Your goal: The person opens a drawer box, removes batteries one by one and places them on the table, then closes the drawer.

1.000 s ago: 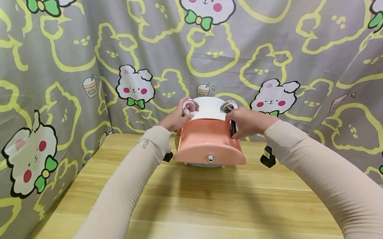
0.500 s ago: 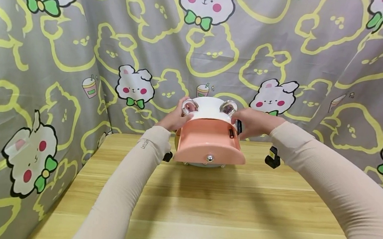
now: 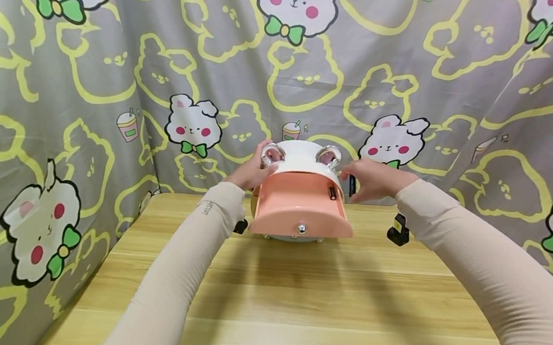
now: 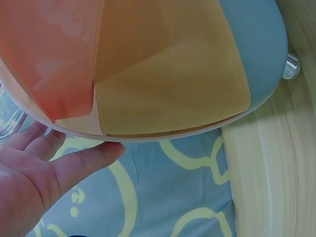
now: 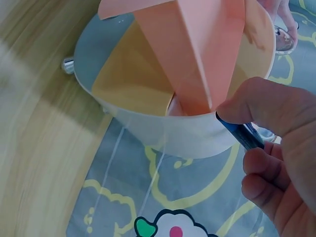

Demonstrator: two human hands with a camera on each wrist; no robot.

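Note:
A small rounded drawer cabinet (image 3: 298,155) stands on the table, its body white with silver ring-shaped ears on top. Its pink-orange top drawer (image 3: 297,219), with a silver knob, is pulled out. My left hand (image 3: 250,169) holds the cabinet's upper left side by the ear; in the left wrist view its fingers are at the white rim. Just off the cabinet's right side, my right hand (image 3: 376,179) pinches a small dark cylinder (image 5: 242,132) between thumb and fingers. Another small dark cylinder (image 3: 332,193) lies inside the drawer at the right.
Below the open drawer, the yellow drawer (image 4: 173,74) is closed, and the lower front is grey-blue. Short silver feet (image 5: 68,65) carry the cabinet on the wooden table (image 3: 293,307). A printed grey curtain (image 3: 245,80) hangs behind it and along the left side.
My right hand has moved out of the drawer to the right with the dark cylinder. The other cylinder in the drawer has come into sight. My left hand has stayed in place.

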